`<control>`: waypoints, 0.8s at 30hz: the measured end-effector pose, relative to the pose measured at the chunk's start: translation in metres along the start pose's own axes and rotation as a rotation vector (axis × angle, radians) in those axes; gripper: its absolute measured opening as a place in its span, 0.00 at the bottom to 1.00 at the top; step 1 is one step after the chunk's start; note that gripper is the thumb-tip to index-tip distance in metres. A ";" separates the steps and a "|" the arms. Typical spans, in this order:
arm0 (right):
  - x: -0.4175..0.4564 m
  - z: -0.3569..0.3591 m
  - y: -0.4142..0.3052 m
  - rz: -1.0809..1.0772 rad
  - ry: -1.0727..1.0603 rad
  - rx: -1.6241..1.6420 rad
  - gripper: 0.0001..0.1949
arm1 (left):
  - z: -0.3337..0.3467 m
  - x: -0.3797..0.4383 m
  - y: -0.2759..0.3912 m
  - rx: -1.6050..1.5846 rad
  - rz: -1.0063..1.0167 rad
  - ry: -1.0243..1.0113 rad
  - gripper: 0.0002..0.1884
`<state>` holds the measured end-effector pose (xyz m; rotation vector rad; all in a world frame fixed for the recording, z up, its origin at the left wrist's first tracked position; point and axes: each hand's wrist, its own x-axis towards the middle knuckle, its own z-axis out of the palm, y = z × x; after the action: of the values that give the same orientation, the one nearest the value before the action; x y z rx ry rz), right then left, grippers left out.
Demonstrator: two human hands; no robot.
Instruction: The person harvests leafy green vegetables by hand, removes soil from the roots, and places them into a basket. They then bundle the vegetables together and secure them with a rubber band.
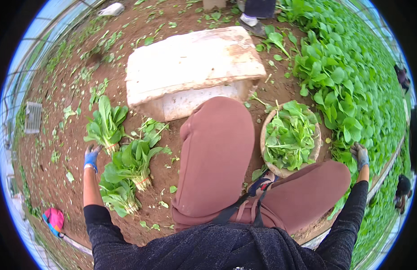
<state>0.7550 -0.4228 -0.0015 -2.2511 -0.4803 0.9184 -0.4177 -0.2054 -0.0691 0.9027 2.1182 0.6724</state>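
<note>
My left hand (pixel 91 157), in a blue and grey work glove, is beside the cut stems of a bundle of leafy greens (pixel 107 125) bound with a red band. Its thumb and fingers are apart, and nothing shows between them. Two more bundles, a middle one (pixel 136 165) and a near one (pixel 120 199), lie on the soil to its right. On the other side, my right hand (pixel 360 156), in a greyish glove, is at the edge of the growing greens (pixel 350 101). Leaves are around its fingertips, and whether it grips any cannot be made out.
A dirty white foam box (pixel 195 60) lies on its side before my knees. Beside my leg is a round basket (pixel 263 141) of loose leaves. Another person's shoe (pixel 254 27) is beyond the box. A pink and blue bag (pixel 54 221) and a plastic crate (pixel 33 117) lie far left.
</note>
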 end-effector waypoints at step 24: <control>-0.312 0.177 0.384 0.692 0.159 0.512 0.25 | 0.222 -0.093 0.200 0.195 0.225 -0.247 0.25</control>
<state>0.4460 -0.7929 -0.2104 -1.9827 0.5904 1.0247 -0.1210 -0.1143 -0.0269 1.2763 1.8998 0.4419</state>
